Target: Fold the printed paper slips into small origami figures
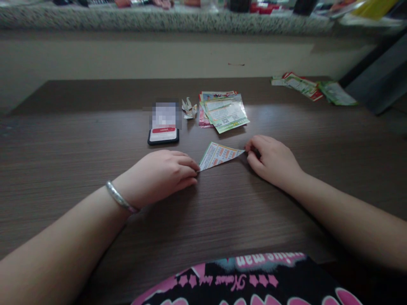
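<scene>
Left fingers point(188, 171): pinching left tip of triangular paper point(218, 156)
Right fingers point(255, 142): pinching right tip, equally near
Paper: between, long axis slanting rightward toward far edge of desk point(95, 127)

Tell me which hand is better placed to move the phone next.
Left, probably. The left hand is close to the phone; the right hand is farther off, past the printed paper. Each hand holds a corner of that paper, so the left must first let go.

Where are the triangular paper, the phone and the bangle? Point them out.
Triangular paper point(219, 156): head view, middle of its printed face.
Phone point(164, 123): head view, middle of its screen.
Bangle point(118, 198): head view, middle of its visible band.
</scene>
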Motion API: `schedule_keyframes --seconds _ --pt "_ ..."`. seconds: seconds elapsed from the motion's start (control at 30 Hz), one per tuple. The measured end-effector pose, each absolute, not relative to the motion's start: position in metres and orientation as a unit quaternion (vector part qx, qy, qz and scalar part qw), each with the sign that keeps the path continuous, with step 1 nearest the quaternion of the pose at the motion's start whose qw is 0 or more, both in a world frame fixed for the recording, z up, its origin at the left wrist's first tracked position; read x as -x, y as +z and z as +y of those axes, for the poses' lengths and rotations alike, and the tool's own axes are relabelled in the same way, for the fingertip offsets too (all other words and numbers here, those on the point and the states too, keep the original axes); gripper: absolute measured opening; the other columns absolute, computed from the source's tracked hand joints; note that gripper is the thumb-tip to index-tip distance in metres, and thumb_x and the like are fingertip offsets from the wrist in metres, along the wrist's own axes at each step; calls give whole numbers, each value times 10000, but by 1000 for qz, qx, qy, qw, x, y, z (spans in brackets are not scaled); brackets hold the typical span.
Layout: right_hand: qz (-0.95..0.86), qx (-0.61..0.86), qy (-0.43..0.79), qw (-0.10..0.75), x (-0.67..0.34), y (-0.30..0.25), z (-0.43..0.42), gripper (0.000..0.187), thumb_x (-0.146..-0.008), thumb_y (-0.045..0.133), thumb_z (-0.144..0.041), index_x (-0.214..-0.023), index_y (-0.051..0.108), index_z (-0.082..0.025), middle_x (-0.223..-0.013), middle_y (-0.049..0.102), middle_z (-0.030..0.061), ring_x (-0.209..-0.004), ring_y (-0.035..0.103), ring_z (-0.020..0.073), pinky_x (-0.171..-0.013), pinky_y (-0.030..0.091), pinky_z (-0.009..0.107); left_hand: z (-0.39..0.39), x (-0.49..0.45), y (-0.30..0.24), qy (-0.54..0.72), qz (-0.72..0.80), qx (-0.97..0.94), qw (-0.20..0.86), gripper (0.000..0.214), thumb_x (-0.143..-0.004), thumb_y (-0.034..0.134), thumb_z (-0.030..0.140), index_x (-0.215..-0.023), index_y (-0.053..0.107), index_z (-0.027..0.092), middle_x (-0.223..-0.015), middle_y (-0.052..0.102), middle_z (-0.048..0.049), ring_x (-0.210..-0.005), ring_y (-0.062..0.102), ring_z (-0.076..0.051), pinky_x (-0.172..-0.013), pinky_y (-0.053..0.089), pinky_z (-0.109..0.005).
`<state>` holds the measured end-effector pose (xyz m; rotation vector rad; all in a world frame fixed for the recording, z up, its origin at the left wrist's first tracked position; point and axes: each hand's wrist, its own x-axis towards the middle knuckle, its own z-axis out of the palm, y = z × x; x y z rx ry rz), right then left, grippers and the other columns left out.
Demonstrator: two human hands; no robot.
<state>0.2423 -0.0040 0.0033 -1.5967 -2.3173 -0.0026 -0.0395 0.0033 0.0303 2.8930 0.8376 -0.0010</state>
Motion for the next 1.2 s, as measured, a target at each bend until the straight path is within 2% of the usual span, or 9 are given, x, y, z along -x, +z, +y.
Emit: schedule_keyframes --seconds 0.13,0.23,0.37,0.47,0.6,0.83,1.2 --pt "-792 578 -9 196 -248 2 -3 67 -785 483 -184 -733 501 -222 -781 642 53 -738 585 221 -585 384 315 4 39 22 58 248 -965 61 301 -954 455 325 -1055 705 191 -1095 712 -47 -1053 643 -210 -951 521 -375" --pt "-779 583 4 231 -251 2 -5 64 -768 497 -164 -786 491 -225 -876 661 57 -757 603 220 -613 419 323 5 40 19 59 241 -967 63 310 -960 443 335 -1071 696 194 -1121 704 -41 -1055 641 -200 -951 525 -365" --pt "-806 544 23 233 -246 2 -5 178 -825 480 -189 -988 550 -176 -985 663 95 -878 616 244 -769 475 373 5 39 22 43 252 -964 69 296 -956 449 326 -1062 699 208 -1154 688 -39 -1074 628 -203 -962 521 -368" --pt "-858 481 14 179 -242 -2 -2 281 -895 470 -283 -1106 593 -144 -1135 643 120 -1045 575 273 -908 450 412 5 39 22 51 246 -965 70 292 -954 452 312 -1066 698 204 -1154 689 -38 -1078 623 -205 -974 513 -376" --pt "-873 464 4 150 -242 -9 2 368 -920 469 -327 -1203 604 -136 -1250 601 131 -1134 528 282 -982 418 441 7 39 21 65 238 -966 78 281 -955 454 297 -1059 702 216 -1147 694 -24 -1086 616 -197 -969 512 -366" --pt "-873 467 3 142 -245 -10 1 339 -907 501 -326 -1177 653 -190 -1264 601 117 -1120 539 289 -917 456 459 11 44 23 56 247 -964 77 300 -957 443 316 -986 728 230 -1146 695 -22 -1090 613 -210 -950 522 -377" --pt "-874 462 -6 148 -247 -10 2 288 -901 506 -274 -1096 701 -190 -1203 665 71 -1061 590 256 -898 475 427 14 45 22 60 266 -955 120 263 -933 474 321 -956 715 218 -1141 694 -27 -1100 603 -203 -959 511 -368"
